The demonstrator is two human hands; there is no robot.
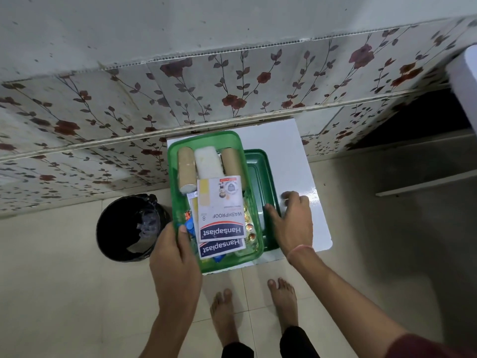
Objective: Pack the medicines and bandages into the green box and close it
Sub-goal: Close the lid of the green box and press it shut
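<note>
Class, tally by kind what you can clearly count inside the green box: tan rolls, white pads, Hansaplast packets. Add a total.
Tan bandage rolls: 2
White pad: 1
Hansaplast packets: 2
Total: 5
The gold blister strips in the green box are too covered to count.

Open green box [172, 177] holds bandage rolls [186, 169] and plaster packs [222, 210], lid [260, 171] just beside.
</note>
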